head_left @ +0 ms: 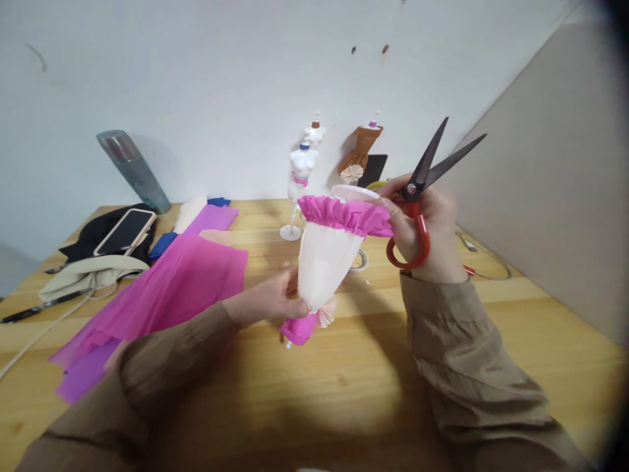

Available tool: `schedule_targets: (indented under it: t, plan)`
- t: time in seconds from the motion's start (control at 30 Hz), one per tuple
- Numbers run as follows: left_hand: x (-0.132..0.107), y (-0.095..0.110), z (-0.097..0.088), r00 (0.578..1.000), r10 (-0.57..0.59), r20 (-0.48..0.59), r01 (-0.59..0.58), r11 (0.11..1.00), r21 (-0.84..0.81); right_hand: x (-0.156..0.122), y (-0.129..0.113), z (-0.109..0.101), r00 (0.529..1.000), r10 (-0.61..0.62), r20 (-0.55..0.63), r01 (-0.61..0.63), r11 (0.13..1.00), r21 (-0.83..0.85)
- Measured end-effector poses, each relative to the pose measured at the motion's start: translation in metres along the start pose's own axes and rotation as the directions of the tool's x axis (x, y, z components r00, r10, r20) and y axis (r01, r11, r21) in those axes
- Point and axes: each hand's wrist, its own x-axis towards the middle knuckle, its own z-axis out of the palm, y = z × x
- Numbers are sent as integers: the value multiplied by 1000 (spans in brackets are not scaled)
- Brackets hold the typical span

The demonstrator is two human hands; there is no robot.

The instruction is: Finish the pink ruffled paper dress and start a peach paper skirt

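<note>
Your left fingers (291, 288) grasp the dressed mannequin (324, 262) near its waist; your right fingers (401, 226) steady its base (354, 193) and carry scissors (413, 190), blades parted, tips up-right. Mannequin: inverted, held above the table (344, 380). Long axis slanted: neck end down-left, base up-right. Back left, bottle (136, 176): blurred; cannot tell whether it bears writing.

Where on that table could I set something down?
Bare tabletop shows between the right sleeve, red-tipped cable and grey wall, and between that and the left sleeve, nearer than the held dress. The left is crowded with pink fabric, a phone and black cloth; mannequins stand behind.
</note>
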Motion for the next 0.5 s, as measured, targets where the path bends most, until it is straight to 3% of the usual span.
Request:
schedule_targets:
  t: [0.1,0.3,0.5]
  plan:
    - [12,-2,4,987,-10,158,27,994,-110,-2,-2,2,1000,-19,4,19,999,-37]
    - [11,-20,2,995,-8,95,25,985,-172,-3,-3,4,1000,-3,16,4,999,-49]
    - [10,-22,0,998,-20,51,27,989,-148,-3,-3,5,1000,12,20,-12,1000,-28]
